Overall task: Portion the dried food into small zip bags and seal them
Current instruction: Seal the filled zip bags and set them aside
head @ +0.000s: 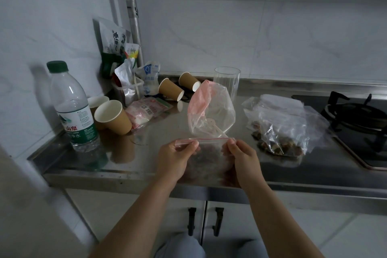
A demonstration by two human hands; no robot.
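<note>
A small clear zip bag [209, 158] with a red zip line and dark dried food inside hangs over the steel counter's front edge. My left hand [176, 160] pinches its top left corner. At the top right corner my right hand [244, 160] pinches the zip strip. Behind it stands a larger clear bag [211, 111] with a pink part and a white scoop inside. To the right lies a clear bag of dried food [280, 132] with more bags stacked on it.
A water bottle [72, 107] stands at the left, with paper cups [112, 116] beside it and two tipped cups [170, 89] further back. Snack packets [125, 69] fill the corner. A clear tumbler [227, 81] stands by the wall. A gas hob [356, 119] is on the right.
</note>
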